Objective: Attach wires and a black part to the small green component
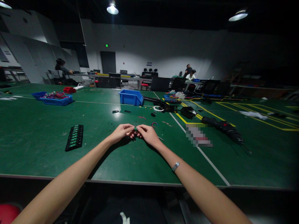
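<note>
Just above the green table, my left hand (121,132) and my right hand (146,133) meet, thumbs and fingertips pinched together. Between them sits a small green circuit board (135,128), mostly covered by the fingers. Its finer details are too small to make out. To the left lies a black tray (74,137) with a row of green boards in it. Short red and blue wires (154,124) rest beyond my right hand. A thin light-coloured rod (160,138) lies beside that hand.
A blue bin (130,97) stands ahead; another blue bin (57,100) full of wires is at far left. Two small black parts (115,111) lie between. Black tools (221,126) and a cable cross the right side. The table's front edge (130,182) runs below my forearms.
</note>
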`<control>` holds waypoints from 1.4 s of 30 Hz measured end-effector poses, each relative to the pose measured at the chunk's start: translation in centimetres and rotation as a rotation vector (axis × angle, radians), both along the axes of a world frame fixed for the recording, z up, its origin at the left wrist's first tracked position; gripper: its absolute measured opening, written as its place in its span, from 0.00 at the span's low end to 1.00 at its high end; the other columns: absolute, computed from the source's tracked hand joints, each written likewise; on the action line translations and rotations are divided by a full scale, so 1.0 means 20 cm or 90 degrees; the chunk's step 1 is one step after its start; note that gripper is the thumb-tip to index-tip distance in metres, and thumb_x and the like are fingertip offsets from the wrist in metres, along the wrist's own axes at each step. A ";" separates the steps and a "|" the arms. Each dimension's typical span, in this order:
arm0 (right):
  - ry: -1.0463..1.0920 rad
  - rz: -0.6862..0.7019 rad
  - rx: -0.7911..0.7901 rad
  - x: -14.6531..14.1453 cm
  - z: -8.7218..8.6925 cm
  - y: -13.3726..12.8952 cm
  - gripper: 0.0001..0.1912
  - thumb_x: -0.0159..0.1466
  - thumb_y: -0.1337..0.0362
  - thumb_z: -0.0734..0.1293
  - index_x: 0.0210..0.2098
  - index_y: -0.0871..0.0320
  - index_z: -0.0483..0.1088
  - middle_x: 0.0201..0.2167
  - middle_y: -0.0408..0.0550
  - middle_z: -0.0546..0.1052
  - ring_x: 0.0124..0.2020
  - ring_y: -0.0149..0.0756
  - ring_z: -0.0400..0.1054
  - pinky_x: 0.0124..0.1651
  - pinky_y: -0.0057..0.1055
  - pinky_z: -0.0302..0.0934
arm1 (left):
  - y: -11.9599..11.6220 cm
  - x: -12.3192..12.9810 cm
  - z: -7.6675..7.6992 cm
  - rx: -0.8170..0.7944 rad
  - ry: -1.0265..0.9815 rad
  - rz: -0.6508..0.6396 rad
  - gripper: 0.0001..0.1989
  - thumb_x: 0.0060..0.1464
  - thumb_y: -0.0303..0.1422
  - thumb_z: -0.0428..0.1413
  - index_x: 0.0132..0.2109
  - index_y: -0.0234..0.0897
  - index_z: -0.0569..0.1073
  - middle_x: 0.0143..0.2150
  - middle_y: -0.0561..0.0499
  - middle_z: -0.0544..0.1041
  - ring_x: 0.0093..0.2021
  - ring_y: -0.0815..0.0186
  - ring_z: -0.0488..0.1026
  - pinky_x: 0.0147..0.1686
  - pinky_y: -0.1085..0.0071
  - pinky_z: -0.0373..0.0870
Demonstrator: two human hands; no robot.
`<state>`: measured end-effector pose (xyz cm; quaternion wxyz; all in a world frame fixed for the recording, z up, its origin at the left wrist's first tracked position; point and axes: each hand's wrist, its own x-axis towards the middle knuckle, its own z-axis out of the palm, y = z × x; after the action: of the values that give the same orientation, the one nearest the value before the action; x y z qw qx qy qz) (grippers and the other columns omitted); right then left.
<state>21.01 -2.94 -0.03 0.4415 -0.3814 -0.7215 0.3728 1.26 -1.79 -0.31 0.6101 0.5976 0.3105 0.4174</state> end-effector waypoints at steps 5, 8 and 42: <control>-0.001 0.005 0.004 0.00 -0.01 0.01 0.20 0.66 0.49 0.62 0.42 0.59 0.76 0.33 0.50 0.80 0.29 0.37 0.73 0.31 0.30 0.66 | 0.00 0.00 0.00 0.006 0.007 -0.012 0.21 0.53 0.44 0.62 0.45 0.29 0.76 0.37 0.46 0.79 0.31 0.68 0.75 0.35 0.71 0.71; 0.001 0.008 0.005 0.01 -0.02 0.02 0.20 0.67 0.49 0.62 0.42 0.59 0.76 0.33 0.51 0.80 0.29 0.36 0.73 0.31 0.30 0.66 | 0.00 0.00 0.00 0.007 0.012 -0.015 0.21 0.54 0.44 0.61 0.46 0.29 0.76 0.37 0.45 0.79 0.31 0.68 0.74 0.35 0.71 0.71; 0.017 0.029 -0.028 0.01 -0.01 0.02 0.23 0.66 0.48 0.62 0.43 0.60 0.76 0.33 0.50 0.80 0.29 0.34 0.72 0.31 0.28 0.66 | 0.00 0.00 -0.02 0.013 0.003 -0.027 0.23 0.55 0.46 0.60 0.47 0.28 0.76 0.38 0.43 0.79 0.31 0.68 0.75 0.36 0.71 0.72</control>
<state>21.18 -2.47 -0.30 0.4341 -0.3694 -0.7155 0.4038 1.27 -1.70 -0.64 0.6123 0.6109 0.2949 0.4062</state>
